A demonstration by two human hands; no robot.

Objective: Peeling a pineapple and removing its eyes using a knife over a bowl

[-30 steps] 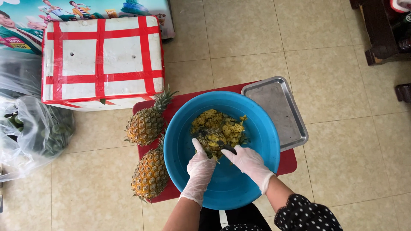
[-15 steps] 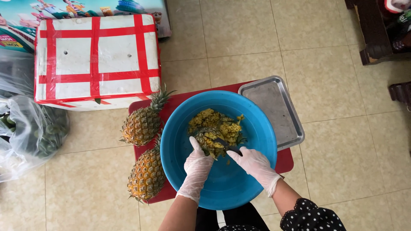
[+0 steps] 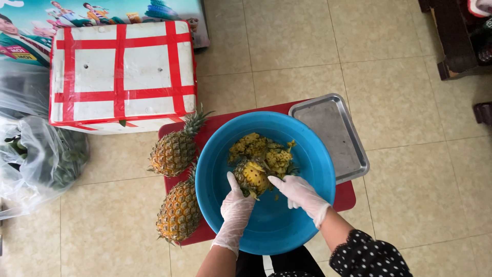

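Both of my hands wear thin white gloves and reach into a big blue basin [image 3: 307, 205]. My left hand [image 3: 237, 205] grips the partly peeled pineapple [image 3: 252, 176] from its near side. My right hand [image 3: 300, 194] is closed around a knife handle, and its forefinger points at the fruit. The knife is almost wholly hidden under that hand. A heap of yellow pineapple peelings [image 3: 264, 149] lies in the basin just beyond the fruit. The basin rests on a low red table [image 3: 346, 197].
Two whole pineapples [image 3: 174, 151] [image 3: 179, 210] lie on the red table left of the basin. An empty metal tray [image 3: 333, 136] sits at its right. A white foam box with red tape [image 3: 120, 74] and clear plastic bags of greens [image 3: 41, 156] stand on the tiled floor at left.
The knife blade that lay across the pineapple has gone out of sight under my right hand. The fruit has been turned, showing more peeled yellow flesh.
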